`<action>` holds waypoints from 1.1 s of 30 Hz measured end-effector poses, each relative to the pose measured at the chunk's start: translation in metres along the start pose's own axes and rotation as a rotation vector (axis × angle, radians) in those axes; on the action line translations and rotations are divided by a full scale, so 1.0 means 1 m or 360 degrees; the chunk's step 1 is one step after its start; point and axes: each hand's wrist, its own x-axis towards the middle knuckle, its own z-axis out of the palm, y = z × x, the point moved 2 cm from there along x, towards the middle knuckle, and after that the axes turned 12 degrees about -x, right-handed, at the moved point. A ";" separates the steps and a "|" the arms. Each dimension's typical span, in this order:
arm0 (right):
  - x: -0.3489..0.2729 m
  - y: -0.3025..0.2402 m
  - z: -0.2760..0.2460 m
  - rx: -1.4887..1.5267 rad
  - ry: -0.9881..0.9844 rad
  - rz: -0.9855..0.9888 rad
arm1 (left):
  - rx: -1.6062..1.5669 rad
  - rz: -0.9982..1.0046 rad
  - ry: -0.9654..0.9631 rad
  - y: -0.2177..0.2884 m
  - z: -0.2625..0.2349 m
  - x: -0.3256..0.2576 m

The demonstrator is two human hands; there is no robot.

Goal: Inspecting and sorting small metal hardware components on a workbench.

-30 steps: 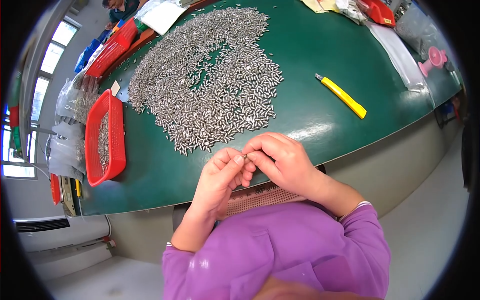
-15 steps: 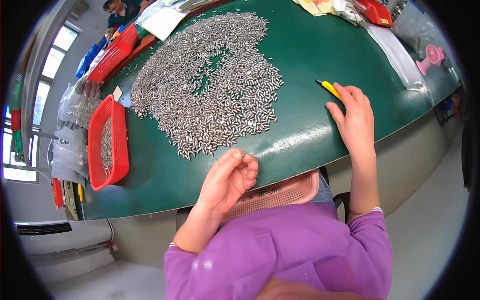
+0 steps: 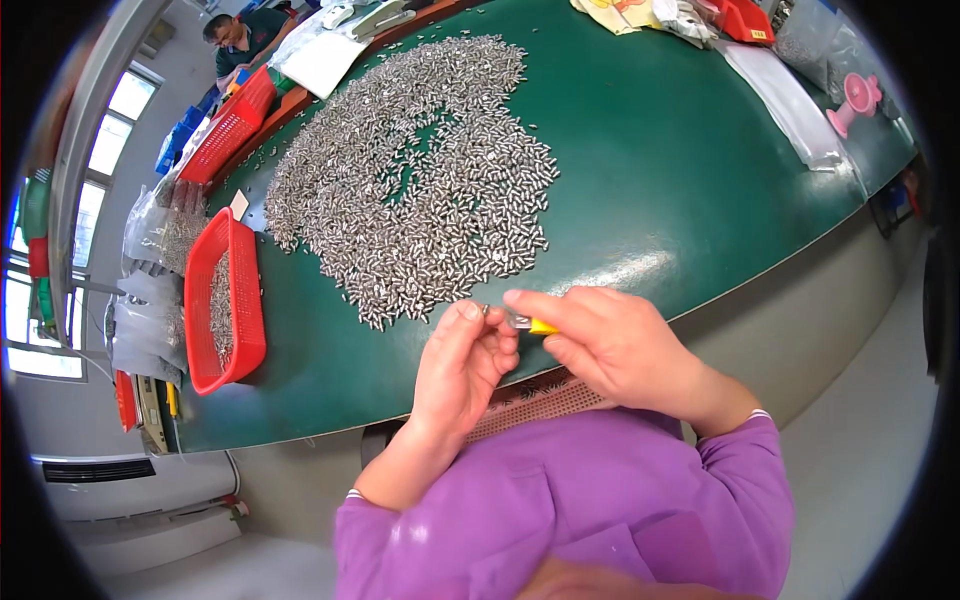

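1 small part (image 3: 486, 310) is pinched by the left hand (image 3: 455, 360); just right of it, the yellow cutter (image 3: 542, 327) is gripped by the right hand (image 3: 625, 350), blade (image 3: 519, 321) toward the part.

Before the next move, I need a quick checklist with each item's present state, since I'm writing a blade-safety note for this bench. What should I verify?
1. Cutter in hand: ok; the right hand grips the yellow cutter.
2. Small piece held: ok; the left hand pinches a small metallic piece at its fingertips.
3. Blade well clear of fingers: not ok; the blade is close to the left hand.
4. Blade locked: cannot tell; the right hand covers most of the yellow cutter.
5. Red basket upright: ok; the red basket stands left of the metal pile.
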 end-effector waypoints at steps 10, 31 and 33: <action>0.003 -0.003 0.015 -0.0063 0.0072 -0.0041 | 0.0224 0.0185 -0.0057 -0.003 0.002 -0.003; 0.003 -0.002 0.020 0.0054 0.0032 0.0033 | 0.0479 0.0313 -0.0114 -0.002 0.006 -0.005; 0.003 -0.006 0.018 -0.0031 0.0046 0.0023 | 0.0422 0.0262 -0.0120 -0.002 0.006 -0.004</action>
